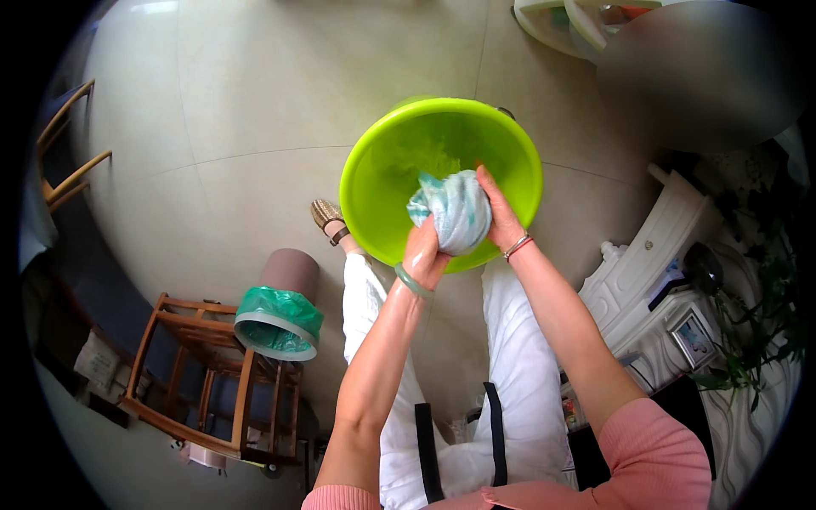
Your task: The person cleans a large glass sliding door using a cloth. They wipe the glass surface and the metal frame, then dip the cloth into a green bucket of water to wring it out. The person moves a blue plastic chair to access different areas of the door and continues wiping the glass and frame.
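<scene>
Over a lime-green plastic basin (361,183) I hold a bunched white-and-teal cloth (459,211), which looks like a towel. My left hand (425,249) grips its lower left side, fingers partly tucked behind the folds; that wrist carries a green bangle. My right hand (501,212) is wrapped against the cloth's right side, thumb up along it, with thin bracelets at the wrist. The cloth is twisted into a rounded bundle. Shallow, rippled liquid seems to lie in the basin's bottom, partly hidden by the cloth and hands.
A trash bin (291,270) with a green liner stands left of my legs, beside a wooden rack (246,399). Pale floor tiles (246,110) surround the basin. A white cabinet (637,255) with a picture frame (693,337) and plants is at right. A wooden chair (64,183) stands far left.
</scene>
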The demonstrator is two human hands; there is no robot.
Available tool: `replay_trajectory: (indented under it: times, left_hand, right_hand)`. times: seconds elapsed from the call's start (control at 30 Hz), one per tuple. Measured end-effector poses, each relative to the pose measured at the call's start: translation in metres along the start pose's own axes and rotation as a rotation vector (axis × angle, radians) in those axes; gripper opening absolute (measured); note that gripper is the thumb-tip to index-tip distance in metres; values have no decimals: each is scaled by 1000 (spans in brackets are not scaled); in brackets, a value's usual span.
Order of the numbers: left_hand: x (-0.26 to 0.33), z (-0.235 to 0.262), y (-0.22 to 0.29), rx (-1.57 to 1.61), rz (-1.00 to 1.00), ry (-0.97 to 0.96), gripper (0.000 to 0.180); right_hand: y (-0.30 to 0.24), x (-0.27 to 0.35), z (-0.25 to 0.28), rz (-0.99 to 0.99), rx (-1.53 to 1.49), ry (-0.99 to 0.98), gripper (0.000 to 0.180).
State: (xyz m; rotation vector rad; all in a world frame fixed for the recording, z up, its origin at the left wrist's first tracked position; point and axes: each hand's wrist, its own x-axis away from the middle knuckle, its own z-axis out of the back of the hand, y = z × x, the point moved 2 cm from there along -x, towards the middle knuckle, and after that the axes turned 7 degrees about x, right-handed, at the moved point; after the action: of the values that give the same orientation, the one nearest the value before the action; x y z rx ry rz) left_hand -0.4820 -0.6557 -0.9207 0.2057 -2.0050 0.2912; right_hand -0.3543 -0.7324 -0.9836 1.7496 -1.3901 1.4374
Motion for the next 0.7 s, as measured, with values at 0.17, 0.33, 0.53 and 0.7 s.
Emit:
replay_trajectory:
  times: [0.17,0.33,0.53,0.7]
  left_hand:
    - [13,-6,3,27,151,-32,70]
    - [6,-1,4,-662,-84,8,73]
    - [-11,10,-1,-1308,-279,222,61]
    - [-20,15,10,-1253,-173,250,65]
  right_hand:
    - [1,6,-13,-102,-123,-110,48]
    - [-9,-8,-26,-15,408,-118,26]
    - [-9,-25,-36,167,1017,-54,24]
    - [-7,-27,-48,119,1006,63,42]
